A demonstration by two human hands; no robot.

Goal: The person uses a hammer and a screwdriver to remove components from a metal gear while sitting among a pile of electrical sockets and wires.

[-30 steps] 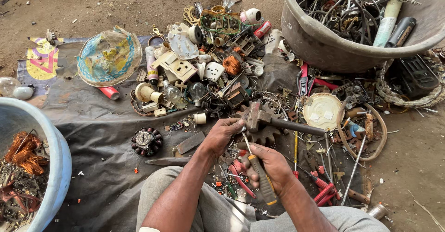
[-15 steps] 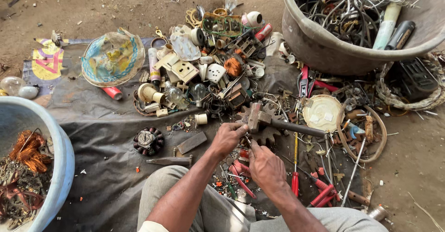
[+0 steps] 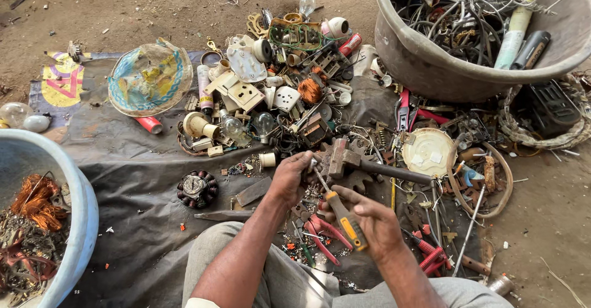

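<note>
Fingers of the right hand (image 3: 375, 222) clamp a screwdriver (image 3: 337, 206); left hand (image 3: 289, 179) fingers pinch scrap, hemmed by clutter.

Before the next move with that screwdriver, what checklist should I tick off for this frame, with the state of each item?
1. Right hand grips the screwdriver by its yellow-and-black handle: ok.
2. Left hand closed over a small part at the screwdriver's tip: ok; what the part is, cannot tell.
3. Tip seated in the part: cannot tell, the fingers hide it.
4. Hammer lying on the tarp just beyond the hands, head close to the left hand: not ok, crowded.
5. Red-handled pliers and loose scrap right under the hands: not ok, cluttered.
6. Grey tub of wires set apart from the hands: ok.
</note>
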